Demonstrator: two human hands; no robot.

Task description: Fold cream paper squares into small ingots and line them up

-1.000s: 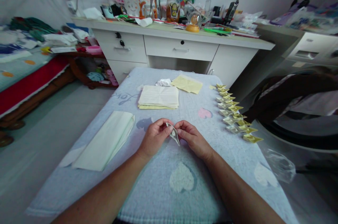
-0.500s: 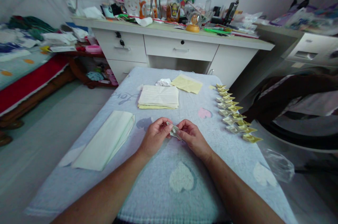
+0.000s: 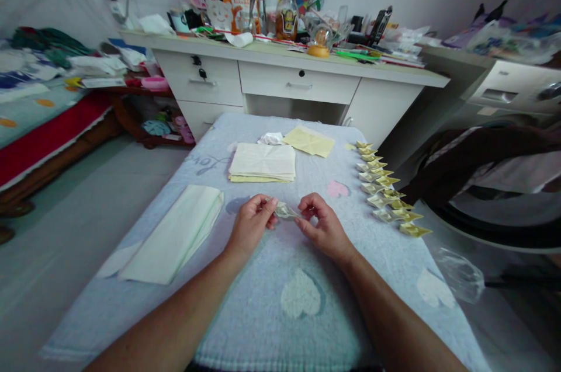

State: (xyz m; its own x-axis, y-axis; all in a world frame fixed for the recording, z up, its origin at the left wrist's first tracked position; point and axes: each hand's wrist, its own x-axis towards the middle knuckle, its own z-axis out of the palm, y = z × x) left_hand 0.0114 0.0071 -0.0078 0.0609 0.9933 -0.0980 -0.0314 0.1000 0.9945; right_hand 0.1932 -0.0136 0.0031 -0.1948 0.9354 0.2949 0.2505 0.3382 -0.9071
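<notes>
With my left hand (image 3: 249,225) pinching the folded paper (image 3: 284,210), my right hand (image 3: 326,230), slightly parted, should shape it gently.

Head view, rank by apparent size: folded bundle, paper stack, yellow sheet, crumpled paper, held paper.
Largest to smallest:
Folded bundle
Paper stack
Yellow sheet
Unranked: crumpled paper, held paper; both small, fingers partly hide the latter.

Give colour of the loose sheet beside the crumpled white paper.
Pale yellow. The loose sheet shows best in the head view, the only one.
</notes>
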